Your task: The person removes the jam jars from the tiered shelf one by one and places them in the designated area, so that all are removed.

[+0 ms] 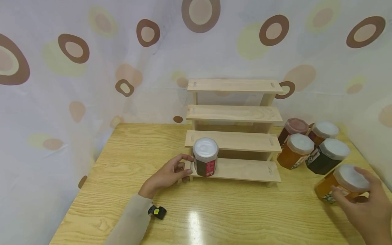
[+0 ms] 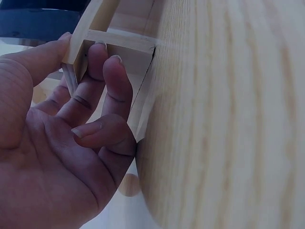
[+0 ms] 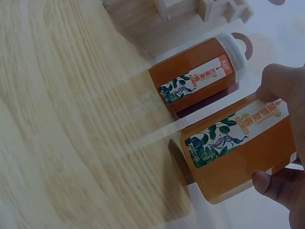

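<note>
In the head view, a four-tier wooden step rack stands on the table. A dark jar with a whitish lid and red label sits upright at the left of its lowest tier. My left hand grips that tier's left end; in the left wrist view the thumb lies on the board and fingers curl under it. At the right, my right hand holds an amber jar near its white lid, slightly tilted. The right wrist view shows its leafy label, with thumb and fingers on opposite sides.
Right of the rack stand several more jars: an amber jar, a dark jar, a reddish-lidded jar and a white-lidded jar behind. A patterned cloth hangs along the table's back and sides.
</note>
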Demonstrator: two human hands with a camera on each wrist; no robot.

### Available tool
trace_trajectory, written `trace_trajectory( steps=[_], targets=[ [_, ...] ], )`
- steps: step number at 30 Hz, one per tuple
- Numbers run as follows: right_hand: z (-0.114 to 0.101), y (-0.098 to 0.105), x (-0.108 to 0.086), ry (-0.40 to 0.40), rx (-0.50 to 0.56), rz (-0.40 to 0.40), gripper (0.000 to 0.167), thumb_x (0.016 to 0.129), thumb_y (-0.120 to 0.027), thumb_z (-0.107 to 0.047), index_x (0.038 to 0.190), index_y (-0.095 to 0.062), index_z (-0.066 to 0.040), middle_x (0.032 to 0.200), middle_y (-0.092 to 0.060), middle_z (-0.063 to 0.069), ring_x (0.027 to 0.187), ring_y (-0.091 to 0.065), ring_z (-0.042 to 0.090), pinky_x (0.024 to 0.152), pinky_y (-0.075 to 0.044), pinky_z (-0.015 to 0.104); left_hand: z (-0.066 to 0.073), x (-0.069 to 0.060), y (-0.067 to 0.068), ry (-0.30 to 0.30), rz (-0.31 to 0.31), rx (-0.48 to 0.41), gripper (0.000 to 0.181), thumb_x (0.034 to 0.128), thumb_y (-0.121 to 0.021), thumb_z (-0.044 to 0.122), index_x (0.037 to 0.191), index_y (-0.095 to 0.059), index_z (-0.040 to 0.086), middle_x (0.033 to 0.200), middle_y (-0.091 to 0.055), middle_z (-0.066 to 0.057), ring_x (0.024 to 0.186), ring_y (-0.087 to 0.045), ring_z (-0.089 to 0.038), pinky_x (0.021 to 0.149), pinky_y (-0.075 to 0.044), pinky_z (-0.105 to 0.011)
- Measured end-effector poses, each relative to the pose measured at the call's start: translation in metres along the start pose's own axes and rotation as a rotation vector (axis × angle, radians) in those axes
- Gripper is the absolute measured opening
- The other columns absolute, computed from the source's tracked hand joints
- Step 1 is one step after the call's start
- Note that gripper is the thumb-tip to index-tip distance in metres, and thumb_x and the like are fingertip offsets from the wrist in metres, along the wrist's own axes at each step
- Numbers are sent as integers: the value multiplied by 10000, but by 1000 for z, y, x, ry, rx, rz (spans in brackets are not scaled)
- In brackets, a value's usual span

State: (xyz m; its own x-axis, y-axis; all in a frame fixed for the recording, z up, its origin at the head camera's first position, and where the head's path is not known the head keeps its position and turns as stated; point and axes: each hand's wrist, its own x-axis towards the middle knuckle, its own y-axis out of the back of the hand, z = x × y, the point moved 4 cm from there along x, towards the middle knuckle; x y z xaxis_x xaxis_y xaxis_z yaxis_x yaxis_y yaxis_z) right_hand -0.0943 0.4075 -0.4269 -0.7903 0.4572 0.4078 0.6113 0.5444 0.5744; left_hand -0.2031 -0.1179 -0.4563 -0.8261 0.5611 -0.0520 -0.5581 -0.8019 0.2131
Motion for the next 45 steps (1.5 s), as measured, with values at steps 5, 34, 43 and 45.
trace_trajectory(
  steps=[5, 34, 43, 45],
  targets=[
    [0, -2, 1, 57, -14, -5, 846, 717, -815, 75, 1492, -503, -62, 1316, -559, 172, 850, -427, -169, 635, -373, -4, 1, -1, 0, 2, 5, -3, 387, 1044, -618, 62, 1407, -486, 46, 781, -576, -261, 741, -625, -301, 588, -426, -260],
    [-5, 1, 16, 154, -37, -102, 697, 870, -786, -1, 1483, -462, 72, 1319, -509, 397, 828, -393, -216, 487, -391, 48, 2, 0, -1, -7, -7, 5, 384, 1053, -603, 68, 1415, -476, 54, 780, -579, -263, 734, -608, -295, 573, -414, -250],
    [-29, 22, 18, 222, 41, 127, 591, 942, -699, -73, 1504, -516, -76, 1542, -431, -62, 1284, -423, -37, 617, -322, -46, 1, 0, -1, 3, -2, 1, 381, 1051, -606, 64, 1411, -482, 56, 791, -593, -243, 746, -611, -292, 612, -452, -276],
    [-37, 26, 19, 254, 68, 159, 566, 942, -686, -70, 1487, -531, -67, 1542, -427, -88, 1284, -452, -11, 639, -328, -49, 0, -1, -1, 4, -3, 1, 380, 1051, -607, 65, 1410, -483, 57, 790, -594, -234, 752, -615, -299, 621, -458, -281]
  ],
)
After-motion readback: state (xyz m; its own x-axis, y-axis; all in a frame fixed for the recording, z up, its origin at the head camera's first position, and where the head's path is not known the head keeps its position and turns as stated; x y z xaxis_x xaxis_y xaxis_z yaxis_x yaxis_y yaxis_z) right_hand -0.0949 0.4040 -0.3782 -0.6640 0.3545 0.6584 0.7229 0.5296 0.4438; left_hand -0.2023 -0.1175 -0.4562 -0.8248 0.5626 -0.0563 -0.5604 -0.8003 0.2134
